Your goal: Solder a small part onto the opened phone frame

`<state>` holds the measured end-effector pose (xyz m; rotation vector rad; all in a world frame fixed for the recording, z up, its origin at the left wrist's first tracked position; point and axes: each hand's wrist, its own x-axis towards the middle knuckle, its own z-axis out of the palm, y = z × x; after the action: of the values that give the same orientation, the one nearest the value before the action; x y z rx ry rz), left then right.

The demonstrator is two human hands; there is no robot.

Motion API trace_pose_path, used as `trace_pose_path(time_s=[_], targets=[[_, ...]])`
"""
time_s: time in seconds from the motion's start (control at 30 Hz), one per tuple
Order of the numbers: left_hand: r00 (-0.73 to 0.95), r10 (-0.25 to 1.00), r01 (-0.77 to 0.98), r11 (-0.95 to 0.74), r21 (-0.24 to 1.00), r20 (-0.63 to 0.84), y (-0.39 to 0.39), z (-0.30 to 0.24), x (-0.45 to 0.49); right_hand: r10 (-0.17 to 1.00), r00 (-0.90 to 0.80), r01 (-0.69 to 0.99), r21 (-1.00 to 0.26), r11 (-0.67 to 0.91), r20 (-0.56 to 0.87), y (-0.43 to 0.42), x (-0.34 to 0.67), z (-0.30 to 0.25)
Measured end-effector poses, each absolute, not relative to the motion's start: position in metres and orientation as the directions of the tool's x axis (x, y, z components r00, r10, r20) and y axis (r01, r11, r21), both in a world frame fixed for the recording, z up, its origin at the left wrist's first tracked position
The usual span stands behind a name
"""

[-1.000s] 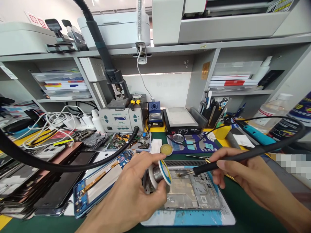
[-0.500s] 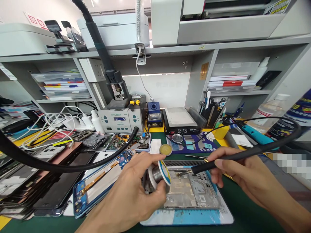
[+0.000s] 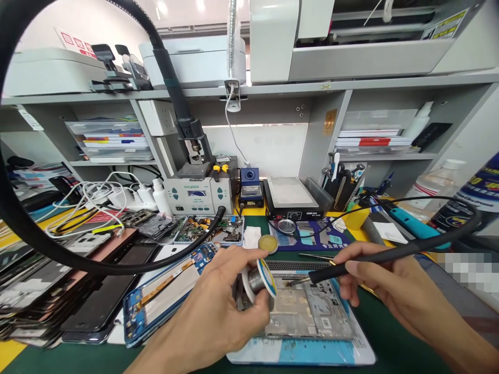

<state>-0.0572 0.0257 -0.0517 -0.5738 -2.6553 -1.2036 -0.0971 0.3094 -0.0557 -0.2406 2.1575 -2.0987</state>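
Between the thumb and fingers of my left hand (image 3: 228,301) is a solder spool (image 3: 257,283) with white flanges and a blue and yellow label. My right hand (image 3: 384,280) grips a soldering iron (image 3: 331,271) by its black handle like a pen. Its tip reaches the upper part of a metal phone frame (image 3: 292,311); whether it touches cannot be made out. The frame lies on a blue and white work mat (image 3: 312,350), its left end hidden behind my left hand and the spool. Tweezers (image 3: 315,256) rest just behind the frame, partly hidden by my right hand.
A blue phone frame (image 3: 167,298) and a stack of phone parts (image 3: 50,280) lie to the left. Behind are a grey rework station (image 3: 197,195), a round flux tin (image 3: 268,243) and a hot plate (image 3: 292,195). A thick black hose (image 3: 117,267) loops across the left.
The camera view has shifted slightly, so the surroundings sit a little lower and further right. Both hands keep their holds, with the iron tip still over the same area of the frame.
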Motion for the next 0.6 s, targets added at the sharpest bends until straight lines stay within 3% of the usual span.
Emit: trace_pose_path(time_s=[0.33,0.6], targets=[[-0.928,0.239,0.372,0.61,0.7,0.285,0.0266,-0.0511,-0.0592,-0.245,-0.967,-0.079,-0.997,0.021,0.072,0.3114,-0.0997,-0.0597],[-0.951,0.218,0.305,0.539,0.785,0.22,0.0285,-0.046,-0.0597,-0.187,-0.981,-0.055,-0.998,0.003,0.053,0.3057,-0.095,-0.055]])
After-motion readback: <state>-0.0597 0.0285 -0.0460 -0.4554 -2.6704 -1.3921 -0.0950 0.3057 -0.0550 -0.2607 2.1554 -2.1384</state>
